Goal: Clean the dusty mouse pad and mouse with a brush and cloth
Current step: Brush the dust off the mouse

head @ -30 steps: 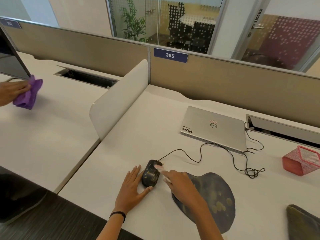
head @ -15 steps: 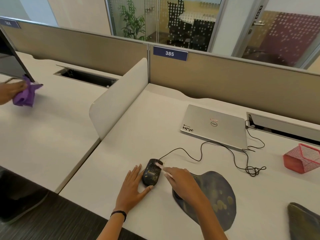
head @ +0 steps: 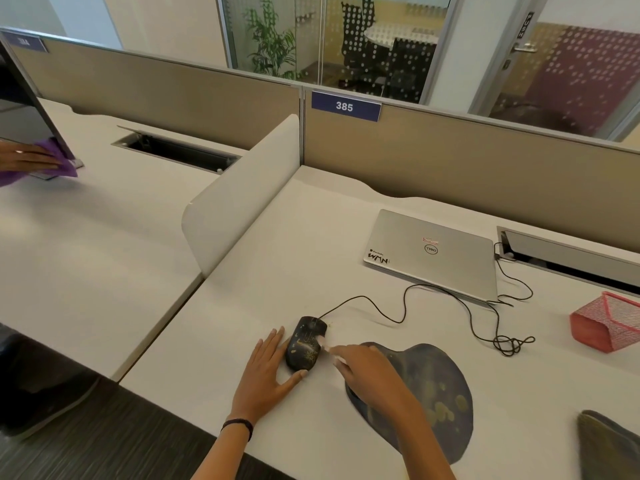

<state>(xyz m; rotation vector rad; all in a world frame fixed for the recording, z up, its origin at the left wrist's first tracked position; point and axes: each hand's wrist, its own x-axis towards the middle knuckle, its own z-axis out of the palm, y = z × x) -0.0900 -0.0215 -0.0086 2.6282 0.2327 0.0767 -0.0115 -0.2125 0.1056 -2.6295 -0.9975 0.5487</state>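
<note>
A black wired mouse (head: 304, 342) speckled with yellowish dust sits on the white desk (head: 311, 244), just left of a dark mouse pad (head: 440, 389) marked with dusty spots. My left hand (head: 266, 375) lies flat against the mouse's left side, thumb at its rear, steadying it. My right hand (head: 367, 370) holds a small pale brush (head: 327, 346) whose tip touches the mouse's right side. A dark olive cloth (head: 609, 445) lies at the desk's front right corner.
A closed silver laptop (head: 433, 251) lies behind, the mouse cable (head: 450, 299) looping to it. A red mesh holder (head: 606, 322) lies tipped at the right. A white divider (head: 242, 188) separates the left desk, where another person's hand (head: 27, 157) wipes a monitor base with a purple cloth (head: 62, 161).
The brush tip has moved from the mouse's front toward its right side. My left hand stays put. The other person's purple cloth shifted down to the monitor base.
</note>
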